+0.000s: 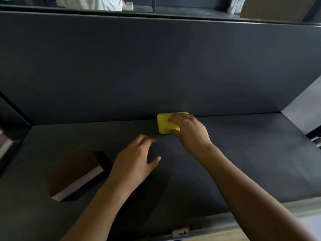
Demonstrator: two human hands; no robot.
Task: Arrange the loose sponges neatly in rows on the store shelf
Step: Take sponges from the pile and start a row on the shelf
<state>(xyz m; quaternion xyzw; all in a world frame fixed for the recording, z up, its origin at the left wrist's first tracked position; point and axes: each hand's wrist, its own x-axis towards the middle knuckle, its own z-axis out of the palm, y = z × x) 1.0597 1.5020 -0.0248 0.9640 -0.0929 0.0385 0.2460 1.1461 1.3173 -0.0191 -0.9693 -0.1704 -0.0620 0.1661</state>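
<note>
The yellow sponge [164, 123] lies flat at the far edge of the dark shelf [243, 153], touching the back panel [156, 66]. The right hand [191, 131] grips it, fingers curled over the top and thumb at the near edge. The left hand [135, 159] holds nothing, its fingers loosely bent above the shelf, just near-left of the sponge. A brown-topped block [74, 169] with a white side lies to the near left.
</note>
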